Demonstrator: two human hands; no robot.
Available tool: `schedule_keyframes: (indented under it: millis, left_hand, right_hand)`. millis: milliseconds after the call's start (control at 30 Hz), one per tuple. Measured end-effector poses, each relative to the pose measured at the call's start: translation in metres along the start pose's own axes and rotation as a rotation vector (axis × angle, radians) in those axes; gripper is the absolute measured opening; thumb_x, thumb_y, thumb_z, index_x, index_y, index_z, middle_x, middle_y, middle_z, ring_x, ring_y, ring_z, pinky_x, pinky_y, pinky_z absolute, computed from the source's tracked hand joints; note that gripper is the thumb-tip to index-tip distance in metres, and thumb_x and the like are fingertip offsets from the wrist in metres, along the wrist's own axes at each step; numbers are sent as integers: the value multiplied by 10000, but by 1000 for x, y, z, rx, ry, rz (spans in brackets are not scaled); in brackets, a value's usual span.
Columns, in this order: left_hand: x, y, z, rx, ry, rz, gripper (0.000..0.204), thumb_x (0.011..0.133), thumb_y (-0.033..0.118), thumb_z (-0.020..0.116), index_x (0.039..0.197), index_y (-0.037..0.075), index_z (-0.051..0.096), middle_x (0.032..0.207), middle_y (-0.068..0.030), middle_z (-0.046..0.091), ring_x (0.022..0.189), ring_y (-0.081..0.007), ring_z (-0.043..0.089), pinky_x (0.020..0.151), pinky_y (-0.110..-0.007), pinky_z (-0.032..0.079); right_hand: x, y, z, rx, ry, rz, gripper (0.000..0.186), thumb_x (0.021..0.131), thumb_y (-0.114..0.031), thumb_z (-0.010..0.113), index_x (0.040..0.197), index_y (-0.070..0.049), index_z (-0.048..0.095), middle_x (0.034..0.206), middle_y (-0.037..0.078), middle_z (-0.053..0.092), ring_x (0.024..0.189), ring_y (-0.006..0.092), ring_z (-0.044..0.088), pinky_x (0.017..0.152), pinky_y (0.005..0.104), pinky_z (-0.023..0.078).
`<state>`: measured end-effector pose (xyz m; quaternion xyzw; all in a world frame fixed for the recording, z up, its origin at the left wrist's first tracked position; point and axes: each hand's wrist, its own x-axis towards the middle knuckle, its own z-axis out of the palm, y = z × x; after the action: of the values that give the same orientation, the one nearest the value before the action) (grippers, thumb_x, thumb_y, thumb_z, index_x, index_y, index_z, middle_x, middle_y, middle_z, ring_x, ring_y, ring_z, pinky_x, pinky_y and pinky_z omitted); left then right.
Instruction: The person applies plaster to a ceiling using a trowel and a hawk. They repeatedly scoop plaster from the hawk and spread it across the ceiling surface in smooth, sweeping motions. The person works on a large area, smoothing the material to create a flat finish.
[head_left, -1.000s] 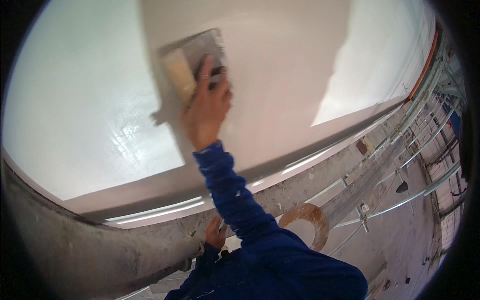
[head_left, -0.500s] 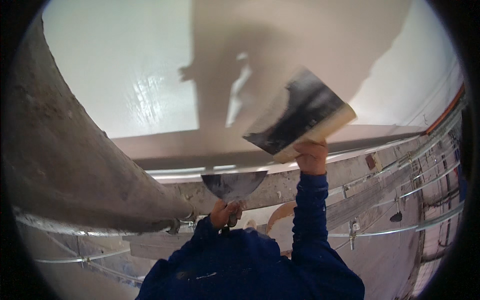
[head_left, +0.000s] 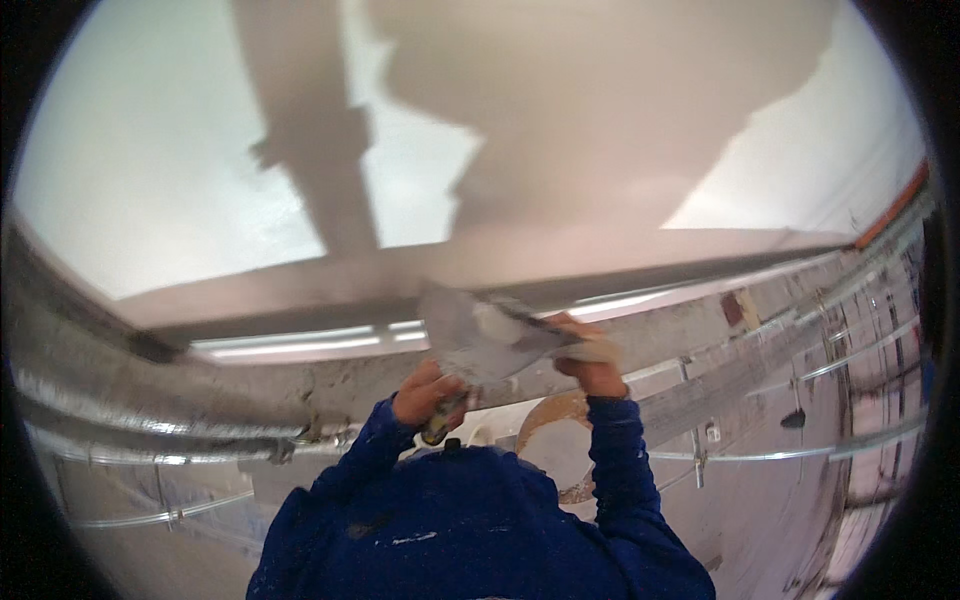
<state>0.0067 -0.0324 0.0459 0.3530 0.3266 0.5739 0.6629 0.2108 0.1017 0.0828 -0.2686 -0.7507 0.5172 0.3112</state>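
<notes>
While left hand [head_left: 428, 394] clasps scraper handle [head_left: 438, 427] | right hand [head_left: 592, 358] clamps blurred spreader [head_left: 546, 340]

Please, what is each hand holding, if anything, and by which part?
The left hand holds a scraper by its handle; the right hand grips a flat, blurred blade by its pale back edge.

- Head camera, left of a side-by-side pair: looks down from the person's head, wide fisheye.
- It sits near the blue shirt [head_left: 450, 530], upright, facing the left hand [head_left: 428, 393], the right hand [head_left: 594, 360] and the pale wall [head_left: 570, 190] beyond.
</notes>
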Motion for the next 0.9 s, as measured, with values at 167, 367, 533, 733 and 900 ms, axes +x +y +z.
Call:
schedule_keyframes:
  millis: [167,367,533,733,900]
  left_hand:
    - [24,-2,-3,-229,5,242,423,814,351,519,859,-66,467,642,-111,509,365,-144,433,325,-263,370]
    - [22,-15,-15,-101,212,210,510,770,434,560,812,-66,468,523,-92,469,326,-157,420,301,-277,357]
    - [9,-32,-19,-114,234,114,512,767,442,559,798,-61,469,526,-89,469,329,-160,426,305,-285,365]
    - [-9,-38,-28,-75,345,89,439,783,366,546,787,-69,489,565,-101,490,354,-163,445,335,-289,382]
    - [-21,-48,-54,-169,275,7,411,801,358,527,760,-51,504,521,-95,474,374,-160,450,346,-278,378]
  right_hand:
    - [-1,61,-57,-141,74,216,377,582,-29,592,951,22,534,879,119,551,818,209,529,724,328,436]
    - [49,16,-193,-257,853,56,350,643,-96,578,940,57,476,815,151,528,738,205,529,621,341,441]
    - [127,6,-295,-493,1112,-295,455,650,-15,495,1099,49,456,928,175,542,830,255,540,730,330,436]
    - [179,-36,-259,-322,1035,-183,693,632,83,433,1299,-66,321,1151,169,480,1027,278,499,872,312,390]
    - [201,-22,-210,-461,1131,-423,754,627,124,412,1323,-141,299,1228,174,407,1114,287,426,945,340,330]
